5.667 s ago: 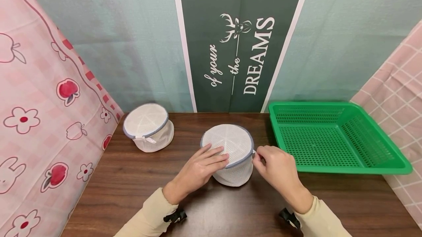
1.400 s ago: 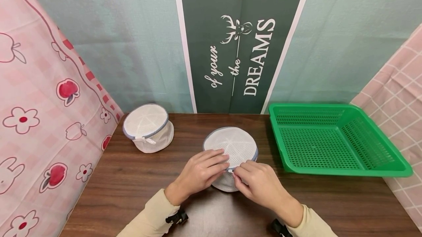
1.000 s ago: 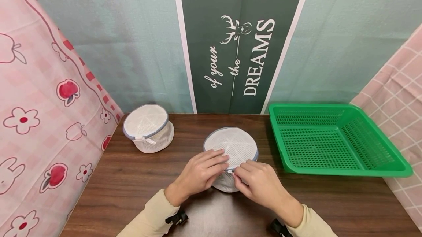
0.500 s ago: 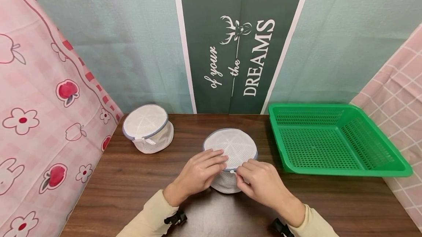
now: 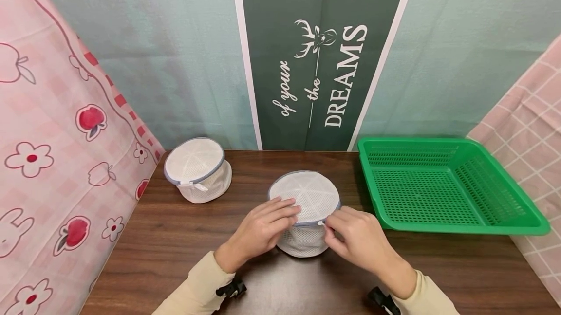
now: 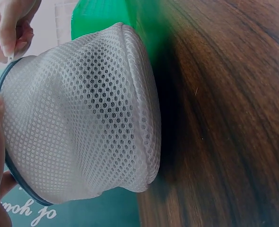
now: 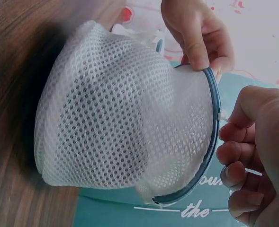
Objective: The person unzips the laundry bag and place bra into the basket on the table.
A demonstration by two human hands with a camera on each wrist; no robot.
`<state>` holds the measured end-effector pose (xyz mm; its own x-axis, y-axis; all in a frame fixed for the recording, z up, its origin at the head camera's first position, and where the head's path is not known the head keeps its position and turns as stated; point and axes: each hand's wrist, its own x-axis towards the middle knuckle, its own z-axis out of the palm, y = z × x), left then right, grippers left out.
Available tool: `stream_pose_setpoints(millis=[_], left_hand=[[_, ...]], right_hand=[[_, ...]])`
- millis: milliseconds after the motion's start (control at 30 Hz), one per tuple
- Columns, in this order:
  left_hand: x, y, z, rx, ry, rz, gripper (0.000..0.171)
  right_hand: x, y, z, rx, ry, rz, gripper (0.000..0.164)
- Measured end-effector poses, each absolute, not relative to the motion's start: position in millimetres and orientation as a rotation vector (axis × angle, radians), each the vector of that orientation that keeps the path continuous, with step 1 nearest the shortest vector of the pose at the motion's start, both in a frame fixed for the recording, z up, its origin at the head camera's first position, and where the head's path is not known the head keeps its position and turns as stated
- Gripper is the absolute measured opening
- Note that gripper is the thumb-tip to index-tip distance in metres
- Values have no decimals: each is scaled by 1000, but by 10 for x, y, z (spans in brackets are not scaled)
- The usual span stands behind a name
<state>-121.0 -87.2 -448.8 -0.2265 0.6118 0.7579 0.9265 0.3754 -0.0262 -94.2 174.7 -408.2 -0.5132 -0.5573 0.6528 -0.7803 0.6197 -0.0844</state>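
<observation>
A round white mesh laundry bag (image 5: 302,244) with a blue zipped rim stands on the table before me. My left hand (image 5: 263,225) holds it at the left of its rim, fingers lying over the top panel. In the right wrist view the left thumb presses against the zip's edge. My right hand (image 5: 361,239) pinches the small white zipper pull (image 7: 223,115) at the bag's front right. From the left wrist camera, the mesh side (image 6: 87,113) looks slightly creased. The bag's inside is hidden under its top panel.
A second mesh laundry bag (image 5: 197,159), its top panel tilted, stands at the back left. To the right is a green plastic basket (image 5: 460,229), near my right hand. Curtains (image 5: 197,62) border the brown wooden table (image 5: 175,237) at the back and sides.
My right hand went from the bag's right side to its front, and over the last second has drawn the zipper pull rightward along the rim. The left hand keeps its hold, shifting slightly left.
</observation>
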Motion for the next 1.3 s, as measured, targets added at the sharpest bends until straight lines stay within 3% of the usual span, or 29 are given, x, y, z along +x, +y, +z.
stream_pose_setpoints(millis=[1300], left_hand=[[-1226,-916,-4473,-1470,-1942,-653,20]], right_hand=[[-1104,2017,-4103,723,-2316,413,17]])
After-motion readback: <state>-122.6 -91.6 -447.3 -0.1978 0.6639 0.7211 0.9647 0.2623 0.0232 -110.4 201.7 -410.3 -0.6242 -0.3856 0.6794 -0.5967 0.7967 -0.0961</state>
